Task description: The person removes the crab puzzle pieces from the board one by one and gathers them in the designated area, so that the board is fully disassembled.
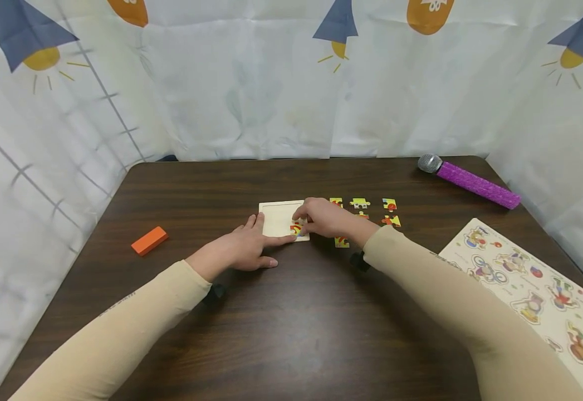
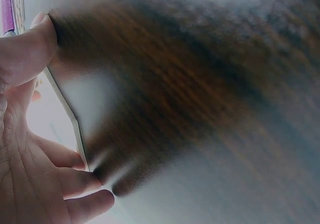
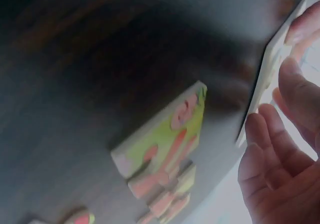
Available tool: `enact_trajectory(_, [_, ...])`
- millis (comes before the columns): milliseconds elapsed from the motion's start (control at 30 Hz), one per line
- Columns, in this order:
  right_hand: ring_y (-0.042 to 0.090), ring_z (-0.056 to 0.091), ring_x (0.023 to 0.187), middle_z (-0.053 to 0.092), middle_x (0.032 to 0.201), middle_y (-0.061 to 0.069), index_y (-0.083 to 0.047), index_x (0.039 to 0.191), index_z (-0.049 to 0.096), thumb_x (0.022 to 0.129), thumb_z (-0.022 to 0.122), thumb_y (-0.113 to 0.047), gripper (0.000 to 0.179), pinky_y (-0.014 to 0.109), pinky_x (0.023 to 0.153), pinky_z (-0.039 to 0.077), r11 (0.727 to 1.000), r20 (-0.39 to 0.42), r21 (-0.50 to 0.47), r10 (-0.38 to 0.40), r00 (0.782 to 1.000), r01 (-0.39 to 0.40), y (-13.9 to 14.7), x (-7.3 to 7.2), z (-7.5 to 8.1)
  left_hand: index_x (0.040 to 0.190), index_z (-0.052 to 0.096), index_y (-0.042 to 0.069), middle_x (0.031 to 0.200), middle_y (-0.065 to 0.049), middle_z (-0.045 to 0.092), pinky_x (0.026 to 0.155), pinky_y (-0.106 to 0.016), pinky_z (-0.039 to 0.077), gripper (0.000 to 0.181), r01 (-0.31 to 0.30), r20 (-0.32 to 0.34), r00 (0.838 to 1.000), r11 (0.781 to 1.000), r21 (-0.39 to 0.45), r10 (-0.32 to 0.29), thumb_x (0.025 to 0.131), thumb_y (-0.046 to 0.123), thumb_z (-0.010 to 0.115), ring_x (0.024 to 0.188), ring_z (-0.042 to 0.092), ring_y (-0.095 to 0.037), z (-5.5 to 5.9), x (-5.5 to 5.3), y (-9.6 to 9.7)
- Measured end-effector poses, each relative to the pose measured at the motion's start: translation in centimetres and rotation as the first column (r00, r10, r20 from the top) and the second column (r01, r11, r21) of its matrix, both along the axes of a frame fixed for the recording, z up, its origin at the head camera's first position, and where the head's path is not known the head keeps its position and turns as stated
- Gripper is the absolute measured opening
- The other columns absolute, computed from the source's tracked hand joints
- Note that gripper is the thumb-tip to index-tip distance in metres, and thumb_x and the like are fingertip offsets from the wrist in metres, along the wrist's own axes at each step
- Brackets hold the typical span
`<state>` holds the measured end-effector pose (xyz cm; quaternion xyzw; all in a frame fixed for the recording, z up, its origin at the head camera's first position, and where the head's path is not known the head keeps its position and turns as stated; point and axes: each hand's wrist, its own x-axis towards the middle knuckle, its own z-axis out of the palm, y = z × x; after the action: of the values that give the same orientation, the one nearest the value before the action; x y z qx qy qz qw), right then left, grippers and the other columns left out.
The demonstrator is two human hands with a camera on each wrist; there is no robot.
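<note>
A shallow pale wooden puzzle tray (image 1: 274, 221) lies on the table between the hands. My left hand (image 1: 245, 246) rests at its left and lower edges, fingers spread and straight, index finger along the near side. In the left wrist view, the left thumb (image 2: 44, 33) stands off to one side of the tray. My right hand (image 1: 323, 217) reaches over the tray's right side, with curled fingers and thumb pinching at a red-and-yellow jigsaw piece (image 1: 295, 230) in the near right corner. Fingers partly hide this piece; in the right wrist view the hand (image 3: 280, 149) blocks it.
Several loose jigsaw pieces (image 1: 359, 203) lie right of the tray, some under the right forearm. An orange block (image 1: 149, 241) sits at the left. A purple microphone (image 1: 479, 184) lies at the back right, and a large illustrated board (image 1: 527, 278) at the right edge.
</note>
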<state>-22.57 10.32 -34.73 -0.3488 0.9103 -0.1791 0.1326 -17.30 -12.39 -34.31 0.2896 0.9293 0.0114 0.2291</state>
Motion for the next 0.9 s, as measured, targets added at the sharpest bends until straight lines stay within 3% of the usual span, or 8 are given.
enact_trajectory(567, [0.024, 0.059, 0.104, 0.066, 0.115, 0.010, -0.006, 0.119, 0.071, 0.092, 0.077, -0.017, 0.029, 0.039, 0.095, 0.052, 0.998, 0.012, 0.039, -0.041, 0.999, 0.041, -0.54, -0.31, -0.43, 0.159, 0.034, 0.043, 0.161, -0.044, 0.005, 0.114, -0.062, 0.038, 0.065, 0.006, 0.005, 1.000, 1.000, 0.020, -0.006, 0.101, 0.040, 0.063, 0.151, 0.016, -0.060, 0.11, -0.10, -0.04])
enact_trajectory(900, [0.022, 0.062, 0.090, 0.069, 0.101, 0.008, -0.009, 0.108, 0.058, 0.090, 0.079, -0.009, 0.028, 0.034, 0.085, 0.053, 0.990, 0.113, -0.082, -0.103, 0.988, 0.113, -0.55, 0.07, -0.42, 0.158, 0.036, 0.042, 0.161, -0.044, 0.006, 0.113, -0.061, 0.039, 0.063, 0.001, 0.006, 1.000, 1.000, 0.026, -0.001, 0.101, 0.040, 0.064, 0.150, 0.018, -0.058, 0.32, 0.06, -0.02])
